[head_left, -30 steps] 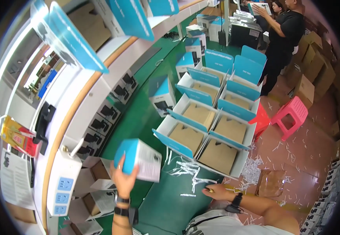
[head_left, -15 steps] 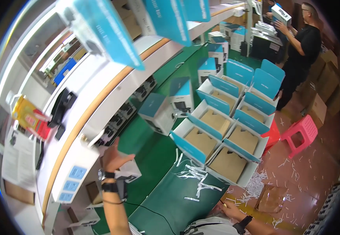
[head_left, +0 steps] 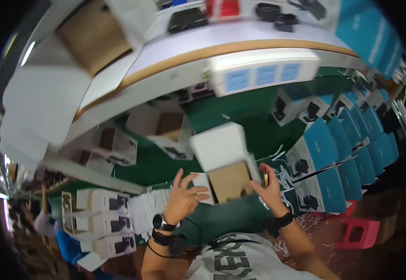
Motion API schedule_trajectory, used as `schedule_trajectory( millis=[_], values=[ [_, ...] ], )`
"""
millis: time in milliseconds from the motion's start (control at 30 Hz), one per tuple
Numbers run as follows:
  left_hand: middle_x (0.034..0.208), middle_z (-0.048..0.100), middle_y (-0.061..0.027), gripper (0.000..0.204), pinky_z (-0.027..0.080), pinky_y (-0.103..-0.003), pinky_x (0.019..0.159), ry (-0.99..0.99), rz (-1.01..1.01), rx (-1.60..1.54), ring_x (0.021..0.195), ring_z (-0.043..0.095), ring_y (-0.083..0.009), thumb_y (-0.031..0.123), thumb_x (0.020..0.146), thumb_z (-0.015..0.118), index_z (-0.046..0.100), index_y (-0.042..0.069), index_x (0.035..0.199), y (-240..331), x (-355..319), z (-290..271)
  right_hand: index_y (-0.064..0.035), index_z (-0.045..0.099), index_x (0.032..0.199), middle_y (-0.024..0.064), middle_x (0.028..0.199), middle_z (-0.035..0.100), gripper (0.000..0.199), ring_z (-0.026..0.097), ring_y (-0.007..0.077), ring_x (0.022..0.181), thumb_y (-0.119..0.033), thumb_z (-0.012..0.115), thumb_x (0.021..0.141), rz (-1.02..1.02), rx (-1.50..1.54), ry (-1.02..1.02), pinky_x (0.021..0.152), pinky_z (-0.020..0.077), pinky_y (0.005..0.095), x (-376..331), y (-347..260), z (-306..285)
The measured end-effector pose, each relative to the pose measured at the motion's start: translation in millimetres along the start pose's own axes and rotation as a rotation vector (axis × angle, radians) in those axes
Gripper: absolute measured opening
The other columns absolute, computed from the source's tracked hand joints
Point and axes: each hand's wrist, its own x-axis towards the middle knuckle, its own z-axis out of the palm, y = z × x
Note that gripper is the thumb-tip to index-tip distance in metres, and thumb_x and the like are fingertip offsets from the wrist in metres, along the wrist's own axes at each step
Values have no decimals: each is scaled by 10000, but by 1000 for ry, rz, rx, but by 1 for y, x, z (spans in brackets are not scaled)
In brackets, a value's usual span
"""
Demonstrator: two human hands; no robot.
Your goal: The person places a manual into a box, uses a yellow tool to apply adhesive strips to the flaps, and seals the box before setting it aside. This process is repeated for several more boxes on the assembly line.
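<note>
An open white carton [head_left: 219, 147] with its lid up stands in front of me on the green bench. A brown cardboard insert [head_left: 231, 182] fills its inside. My left hand [head_left: 184, 198] is beside the carton's left flap, fingers spread and holding nothing; whether a fingertip touches the flap I cannot tell. At the carton's right side is my right hand [head_left: 270, 189], its fingers bent around a slim yellow tool [head_left: 265, 178]. The tool's exact kind is too small to make out. That hand's thumb points toward the carton wall.
Rows of open cartons with teal lids [head_left: 322, 144] stand at the right. Left are a stack of white paper sheets [head_left: 154, 207] and several white boxes [head_left: 112, 224]. A shelf with a socket strip [head_left: 266, 74] crosses above the bench. A pink stool [head_left: 359, 231] stands on the floor.
My view has swung left. My left hand, earlier reaching under the shelf by a white box, is now near my body. The open carton now stands between my hands; my right hand has come up beside it.
</note>
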Motion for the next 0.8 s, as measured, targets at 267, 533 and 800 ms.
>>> schedule_trajectory(
  millis=[267, 533, 800],
  values=[
    [1514, 498, -297, 526, 374, -550, 1198, 422, -919, -177, 1408, 464, -485, 0, 891, 646, 588, -1, 1413, 1, -155, 50, 3, 476, 1462, 106, 1246, 621, 572, 596, 211, 1165, -116, 737, 968, 291, 146, -54, 1027, 479, 353, -65, 8, 38],
    [1360, 573, -356, 565, 445, -532, 1111, 237, -1542, 219, 1283, 542, -509, 128, 877, 673, 557, -105, 1378, -103, -418, 83, -17, 482, 1449, 100, 1293, 610, 527, 594, 180, 1160, -80, 728, 987, 332, 282, -60, 975, 500, 339, -63, 2, 56],
    [1178, 656, -299, 433, 526, -492, 967, 273, -1491, 276, 1071, 656, -437, 175, 924, 622, 592, -77, 1275, -110, -358, 54, -23, 535, 1397, 61, 1211, 663, 449, 626, 133, 1065, -58, 709, 986, 324, 264, -353, 917, 503, 277, -95, 6, -6]
  ],
)
